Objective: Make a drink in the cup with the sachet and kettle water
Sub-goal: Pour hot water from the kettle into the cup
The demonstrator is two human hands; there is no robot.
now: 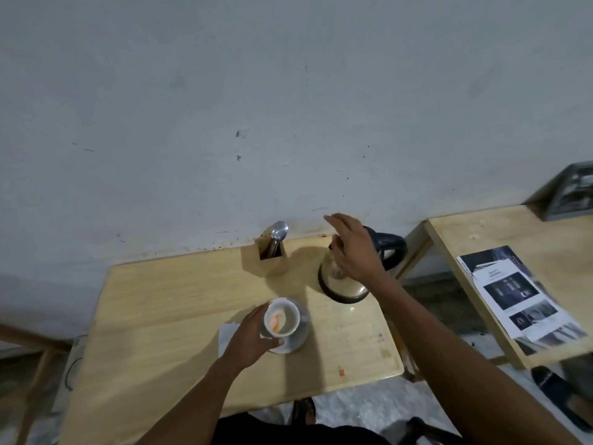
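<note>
A white cup (284,316) with an orange and white sachet inside it is held by my left hand (253,337), just above a pale saucer (296,342) near the middle of the wooden table (179,316). The steel kettle (341,281) with a black base and black handle stands at the table's far right. My right hand (351,248) hovers over the kettle's top with fingers spread, hiding its lid. Whether it touches the kettle I cannot tell.
A wooden holder (272,256) with a metal spoon (278,232) stands at the back by the wall. A second wooden table (481,239) to the right carries a printed leaflet (516,293). A small orange scrap (341,371) lies near the front edge.
</note>
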